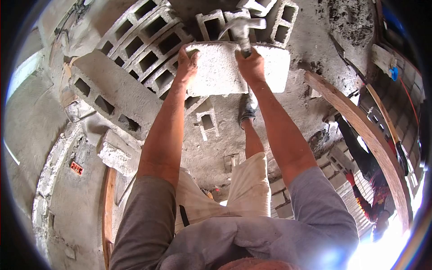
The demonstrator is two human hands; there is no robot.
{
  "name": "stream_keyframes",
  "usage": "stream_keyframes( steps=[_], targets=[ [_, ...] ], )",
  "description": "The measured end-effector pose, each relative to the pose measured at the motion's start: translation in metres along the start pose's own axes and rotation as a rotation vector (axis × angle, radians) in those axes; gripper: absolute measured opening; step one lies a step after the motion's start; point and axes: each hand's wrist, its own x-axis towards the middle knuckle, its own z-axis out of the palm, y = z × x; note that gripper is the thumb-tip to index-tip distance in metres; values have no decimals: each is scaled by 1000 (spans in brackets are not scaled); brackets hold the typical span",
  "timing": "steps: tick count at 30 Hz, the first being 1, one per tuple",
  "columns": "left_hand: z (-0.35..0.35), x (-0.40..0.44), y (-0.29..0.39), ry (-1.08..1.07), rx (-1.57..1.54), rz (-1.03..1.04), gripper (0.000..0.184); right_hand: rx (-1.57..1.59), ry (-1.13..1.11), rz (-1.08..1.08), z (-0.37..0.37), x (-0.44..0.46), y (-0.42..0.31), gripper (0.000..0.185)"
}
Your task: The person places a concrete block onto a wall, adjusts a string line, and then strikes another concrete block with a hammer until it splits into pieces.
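A pale concrete block (216, 67) is held out in front of me, its broad rough face toward my body. My left hand (188, 65) grips its left upper edge, thumb on the near side. My right hand (250, 66) is closed around the handle of a claw hammer (241, 30), whose metal head points up beyond the block. That same hand rests against the block's face right of its middle; whether its hidden fingers also hook the top edge, I cannot tell.
Hollow concrete blocks (153, 42) are stacked beyond my left arm, with more blocks (283, 22) at the top. A wooden plank (355, 121) slants down the right side. Another person (373, 189) in a patterned sleeve and red glove is at lower right, beside a block.
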Motion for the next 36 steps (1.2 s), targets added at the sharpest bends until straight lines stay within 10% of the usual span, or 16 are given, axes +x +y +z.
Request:
stream_keyframes(
  steps=[6,11,13,21,23,27,29,31,36],
  targets=[
    [2,1,-7,24,-33,19,80,-358,-100,-146,7,-31,40,30],
    [0,-6,-11,20,-5,55,80,-15,-68,41,1,-23,5,35],
    [3,5,-21,35,58,79,80,-417,-144,-7,18,-38,45,37],
    [3,5,-16,30,5,55,83,127,-5,-24,6,-29,19,29],
    [3,1,-7,60,-5,83,85,-400,-106,-119,31,-55,77,34],
    [5,4,-15,28,-82,35,85,-347,-169,-185,13,-94,96,41],
    [2,5,-12,-1,-78,118,85,-250,-284,74,4,-69,62,31],
    [3,1,-21,11,-26,45,85,73,-45,15,15,-51,46,29],
    [2,8,-18,32,-36,97,88,-374,-167,-273,18,-114,101,30]
  ],
)
